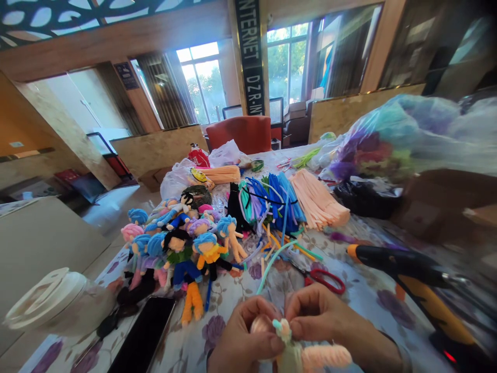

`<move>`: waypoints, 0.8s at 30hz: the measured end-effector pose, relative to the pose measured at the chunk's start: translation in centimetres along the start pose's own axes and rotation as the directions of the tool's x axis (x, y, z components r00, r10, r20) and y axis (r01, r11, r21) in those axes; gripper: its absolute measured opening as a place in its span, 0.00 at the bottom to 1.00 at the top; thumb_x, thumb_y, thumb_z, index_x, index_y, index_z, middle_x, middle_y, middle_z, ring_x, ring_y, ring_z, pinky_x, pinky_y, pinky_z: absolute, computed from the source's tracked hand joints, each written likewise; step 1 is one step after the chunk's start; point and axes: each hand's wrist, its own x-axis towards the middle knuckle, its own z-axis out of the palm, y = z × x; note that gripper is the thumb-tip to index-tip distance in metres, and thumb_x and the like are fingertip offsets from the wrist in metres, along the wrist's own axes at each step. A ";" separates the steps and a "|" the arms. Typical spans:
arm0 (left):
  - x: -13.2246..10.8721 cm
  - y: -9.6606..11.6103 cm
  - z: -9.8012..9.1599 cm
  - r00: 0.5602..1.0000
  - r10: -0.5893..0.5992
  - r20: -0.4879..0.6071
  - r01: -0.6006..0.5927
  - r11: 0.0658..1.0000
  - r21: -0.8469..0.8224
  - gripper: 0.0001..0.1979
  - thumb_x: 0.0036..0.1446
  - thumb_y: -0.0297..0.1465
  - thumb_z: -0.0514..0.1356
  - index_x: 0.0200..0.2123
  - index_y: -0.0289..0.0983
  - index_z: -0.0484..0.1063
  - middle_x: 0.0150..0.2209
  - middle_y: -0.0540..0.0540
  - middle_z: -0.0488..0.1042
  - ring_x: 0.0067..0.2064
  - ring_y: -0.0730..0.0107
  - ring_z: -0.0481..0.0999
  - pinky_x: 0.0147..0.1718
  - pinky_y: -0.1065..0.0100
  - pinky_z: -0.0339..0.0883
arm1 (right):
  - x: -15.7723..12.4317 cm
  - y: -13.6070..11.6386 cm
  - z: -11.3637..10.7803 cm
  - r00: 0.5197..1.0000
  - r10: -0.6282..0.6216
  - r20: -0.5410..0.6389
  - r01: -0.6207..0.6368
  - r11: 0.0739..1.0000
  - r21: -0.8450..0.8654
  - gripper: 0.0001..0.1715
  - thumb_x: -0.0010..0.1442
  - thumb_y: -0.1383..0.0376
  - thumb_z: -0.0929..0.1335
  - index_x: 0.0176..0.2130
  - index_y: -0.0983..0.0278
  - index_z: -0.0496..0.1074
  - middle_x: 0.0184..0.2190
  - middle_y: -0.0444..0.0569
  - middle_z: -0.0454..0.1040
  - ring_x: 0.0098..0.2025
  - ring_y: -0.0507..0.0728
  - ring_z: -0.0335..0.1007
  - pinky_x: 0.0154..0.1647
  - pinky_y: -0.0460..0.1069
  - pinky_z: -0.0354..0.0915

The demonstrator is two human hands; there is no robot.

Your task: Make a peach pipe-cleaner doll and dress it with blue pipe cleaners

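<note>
Low in the head view, a small pipe-cleaner doll (290,360) with a pale green body and a thick peach limb is held between both hands. My left hand (244,336) pinches it from the left, its fingers closed beside a round peach part. The fingers of my right hand (330,324) are closed at the doll's upper end, near a mint tip. A mint pipe cleaner (274,261) rises from behind the fingers; whether it joins the doll is hidden. Red-handled scissors (328,280) lie just beyond my right hand.
Several finished dolls (180,254) are heaped at the left, near a black phone (145,336) and a white lidded container (58,300). Bundled blue (277,199) and peach pipe cleaners (318,199) lie ahead. A glue gun (396,259) stands at the right, before stuffed plastic bags (404,134).
</note>
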 end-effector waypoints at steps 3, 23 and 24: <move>0.2 -0.2 -0.3 0.998 0.055 0.019 -0.055 0.998 -0.028 0.14 0.31 0.29 0.75 0.23 0.37 0.74 0.24 0.53 0.72 0.22 0.79 0.67 0.21 0.76 0.57 | -0.2 -0.3 0.4 0.999 0.002 -0.041 -0.002 1.000 0.010 0.16 0.44 0.57 0.77 0.24 0.68 0.77 0.22 0.43 0.72 0.26 0.48 0.64 0.28 0.44 0.57; 0.1 0.0 0.1 0.993 0.092 -0.069 -0.083 0.989 0.122 0.13 0.31 0.29 0.74 0.21 0.35 0.73 0.24 0.52 0.72 0.24 0.78 0.66 0.23 0.76 0.60 | 0.4 1.2 -0.4 0.997 -0.075 -0.019 0.075 0.997 -0.037 0.10 0.46 0.62 0.77 0.27 0.66 0.79 0.24 0.43 0.73 0.27 0.48 0.64 0.27 0.43 0.59; 0.0 -0.1 0.1 0.993 0.094 -0.076 -0.085 0.989 0.124 0.13 0.31 0.29 0.74 0.21 0.35 0.73 0.24 0.52 0.72 0.23 0.78 0.66 0.22 0.76 0.60 | 0.3 1.1 -0.3 0.996 -0.090 -0.021 0.089 0.995 -0.051 0.09 0.46 0.62 0.77 0.27 0.65 0.79 0.23 0.42 0.72 0.26 0.48 0.64 0.27 0.43 0.58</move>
